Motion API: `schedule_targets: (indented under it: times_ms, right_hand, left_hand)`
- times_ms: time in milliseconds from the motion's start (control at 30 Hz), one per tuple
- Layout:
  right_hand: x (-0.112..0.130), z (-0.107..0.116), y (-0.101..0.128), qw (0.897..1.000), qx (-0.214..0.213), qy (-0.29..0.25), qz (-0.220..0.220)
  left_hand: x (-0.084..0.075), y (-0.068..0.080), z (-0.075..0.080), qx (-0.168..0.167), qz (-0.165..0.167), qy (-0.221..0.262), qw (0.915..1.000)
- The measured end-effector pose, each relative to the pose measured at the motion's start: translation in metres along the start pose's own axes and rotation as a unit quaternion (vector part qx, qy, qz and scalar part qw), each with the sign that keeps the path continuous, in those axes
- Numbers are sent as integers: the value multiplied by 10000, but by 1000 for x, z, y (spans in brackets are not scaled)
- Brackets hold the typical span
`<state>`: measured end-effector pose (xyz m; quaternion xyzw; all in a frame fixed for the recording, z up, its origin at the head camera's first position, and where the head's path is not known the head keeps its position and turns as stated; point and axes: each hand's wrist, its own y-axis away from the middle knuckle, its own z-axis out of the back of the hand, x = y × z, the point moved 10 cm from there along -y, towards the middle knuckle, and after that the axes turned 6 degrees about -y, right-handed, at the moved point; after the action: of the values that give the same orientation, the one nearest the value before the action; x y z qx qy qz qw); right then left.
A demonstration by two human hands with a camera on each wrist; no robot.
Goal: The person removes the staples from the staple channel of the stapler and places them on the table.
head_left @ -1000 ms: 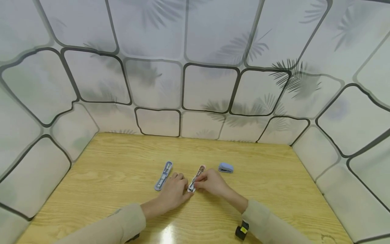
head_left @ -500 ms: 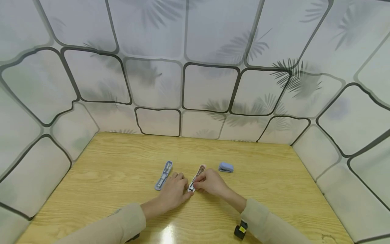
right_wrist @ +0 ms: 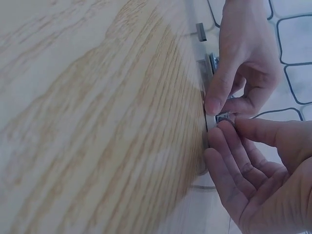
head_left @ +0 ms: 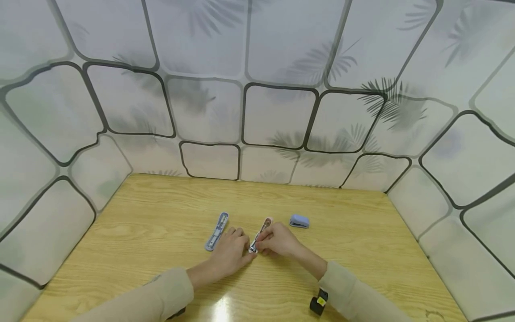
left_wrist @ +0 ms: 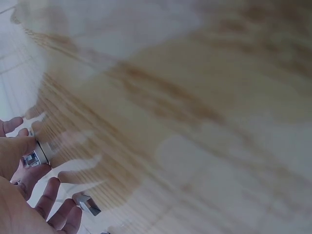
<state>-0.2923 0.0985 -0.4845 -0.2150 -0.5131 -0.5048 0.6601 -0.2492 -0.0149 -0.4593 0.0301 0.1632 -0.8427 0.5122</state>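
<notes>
A narrow white and pink stapler (head_left: 263, 227), apparently folded open, lies on the table between the two hands, bright metal at its near end. My left hand (head_left: 230, 251) holds that near end between thumb and index finger, the other fingers bent on the table. At the same end my right hand (head_left: 278, 241) pinches at a small metal part (right_wrist: 223, 117) with thumb and index finger; the remaining fingers are spread below in the right wrist view. Fingers hide exactly what the pinch covers. Left of my left hand lies a blue opened stapler (head_left: 217, 231) with metal inside.
A closed blue mini stapler (head_left: 299, 221) sits to the right, beyond my right hand. The wood-grain table (head_left: 161, 201) ends at a patterned cloth wall (head_left: 209, 161) at the back and sides. A black wrist device (head_left: 318, 302) hangs below the right sleeve.
Both hands stay at the stapler's near end almost unmoved. The right fingers shift only slightly; the whole view moves a little to the right.
</notes>
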Motion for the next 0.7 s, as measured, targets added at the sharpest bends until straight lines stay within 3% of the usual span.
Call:
schedule_targets:
  times_ms: [267, 533, 700]
  right_hand:
    - [2, 1, 0, 9995, 170, -255, 113]
    - [-2, 19, 6, 9994, 21, -342, -83]
    - [0, 26, 13, 9995, 177, -257, 3]
  left_hand:
    - [-1, 0, 2, -50, 20, -50, 10000]
    - [1, -1, -1, 66, 83, -9, 9999]
    - [2, -2, -1, 55, 141, 20, 9999]
